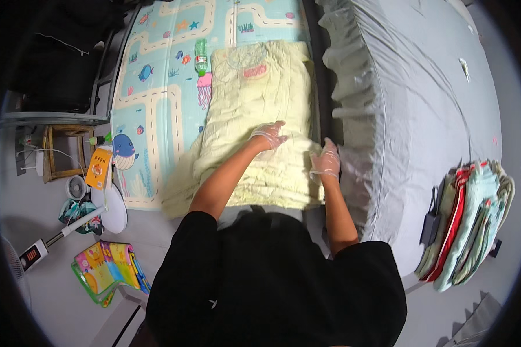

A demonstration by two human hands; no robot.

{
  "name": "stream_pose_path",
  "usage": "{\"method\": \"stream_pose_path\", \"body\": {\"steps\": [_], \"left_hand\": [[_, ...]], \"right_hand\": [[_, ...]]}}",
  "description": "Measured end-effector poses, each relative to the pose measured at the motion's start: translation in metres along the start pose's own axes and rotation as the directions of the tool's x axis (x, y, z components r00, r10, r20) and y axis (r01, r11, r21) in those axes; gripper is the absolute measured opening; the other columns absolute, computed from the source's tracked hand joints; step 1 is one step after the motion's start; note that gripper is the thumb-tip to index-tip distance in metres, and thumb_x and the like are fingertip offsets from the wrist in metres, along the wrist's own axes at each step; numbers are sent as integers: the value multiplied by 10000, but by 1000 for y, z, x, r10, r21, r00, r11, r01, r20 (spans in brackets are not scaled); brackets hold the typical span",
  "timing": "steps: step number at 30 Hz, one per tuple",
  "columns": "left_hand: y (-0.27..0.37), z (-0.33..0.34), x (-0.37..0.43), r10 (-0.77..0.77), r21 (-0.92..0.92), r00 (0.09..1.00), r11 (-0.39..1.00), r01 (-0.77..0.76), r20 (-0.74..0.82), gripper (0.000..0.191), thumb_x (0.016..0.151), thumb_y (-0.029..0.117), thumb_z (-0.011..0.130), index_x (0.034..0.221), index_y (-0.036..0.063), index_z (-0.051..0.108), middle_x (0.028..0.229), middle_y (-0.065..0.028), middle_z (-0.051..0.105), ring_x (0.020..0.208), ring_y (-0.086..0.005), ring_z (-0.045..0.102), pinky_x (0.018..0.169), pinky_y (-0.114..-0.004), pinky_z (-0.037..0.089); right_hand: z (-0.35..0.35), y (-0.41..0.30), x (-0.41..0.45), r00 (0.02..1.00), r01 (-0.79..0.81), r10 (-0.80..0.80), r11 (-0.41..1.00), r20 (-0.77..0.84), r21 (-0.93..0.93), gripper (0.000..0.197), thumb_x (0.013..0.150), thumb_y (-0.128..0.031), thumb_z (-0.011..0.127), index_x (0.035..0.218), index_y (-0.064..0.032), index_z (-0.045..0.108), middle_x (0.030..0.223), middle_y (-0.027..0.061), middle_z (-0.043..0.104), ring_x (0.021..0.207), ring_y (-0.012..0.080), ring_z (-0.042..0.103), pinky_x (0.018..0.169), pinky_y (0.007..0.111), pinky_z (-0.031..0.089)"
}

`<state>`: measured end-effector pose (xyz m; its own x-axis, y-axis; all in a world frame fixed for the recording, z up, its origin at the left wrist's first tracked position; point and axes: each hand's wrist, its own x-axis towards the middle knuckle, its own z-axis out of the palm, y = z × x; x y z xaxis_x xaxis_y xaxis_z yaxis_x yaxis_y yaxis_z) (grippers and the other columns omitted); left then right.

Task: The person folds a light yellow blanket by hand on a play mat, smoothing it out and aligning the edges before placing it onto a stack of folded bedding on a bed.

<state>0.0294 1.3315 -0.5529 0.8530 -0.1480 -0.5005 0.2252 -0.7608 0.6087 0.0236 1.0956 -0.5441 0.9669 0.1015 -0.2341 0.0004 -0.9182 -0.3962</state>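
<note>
A pale yellow quilted cloth, folded in layers and wrinkled, lies on a play mat printed with roads and sea animals. On the cloth's far end is a round printed or stitched figure with a pink patch. My left hand, in a clear plastic glove, rests spread on the middle of the cloth with nothing gripped. Also gloved, my right hand is at the cloth's right edge, beside the bed; its fingers point away from me, and whether it pinches the edge is hidden. A green plastic bottle lies left of the cloth.
A bed with a grey ruffled cover runs along the right, with folded clothes or blankets on it. At left are a wooden stool, a small fan, an orange booklet, a standing fan's pole and a colourful folded mat.
</note>
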Motion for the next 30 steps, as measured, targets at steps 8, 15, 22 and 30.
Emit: {"method": "stream_pose_path", "body": {"steps": [8,15,22,30], "left_hand": [[-16,-60,91,-69,-47,993,997,65,-95,556,804,356,592,1276,108,434,1143,-230,569,1082,-377,531,919,-430,418],[-26,-81,135,-194,-117,969,977,177,-153,560,811,381,594,1283,140,411,1110,-224,575,1073,-394,521,916,-439,411],[-41,-56,167,-200,-228,942,964,140,-270,625,806,318,629,1327,134,337,1217,-249,505,1112,-388,500,938,-429,403],[-44,-42,172,-308,-627,926,771,109,-217,661,814,312,623,1354,128,290,1282,-221,471,1166,-369,474,967,-409,378]], "right_hand": [[27,-44,180,969,-63,25,987,248,148,618,738,-237,676,1265,-8,450,1222,217,527,1142,334,507,956,377,407],[62,-46,278,945,-192,74,914,320,357,852,750,-179,674,1421,-40,169,1344,288,377,1240,354,414,1011,366,345],[113,-29,348,962,-139,-4,852,272,505,1007,689,-215,752,1439,-47,102,1361,252,376,1251,324,398,1034,354,310],[130,-53,406,960,-57,-80,883,269,467,1093,588,-237,853,1406,4,169,1257,264,465,1151,259,481,973,329,374]]}}
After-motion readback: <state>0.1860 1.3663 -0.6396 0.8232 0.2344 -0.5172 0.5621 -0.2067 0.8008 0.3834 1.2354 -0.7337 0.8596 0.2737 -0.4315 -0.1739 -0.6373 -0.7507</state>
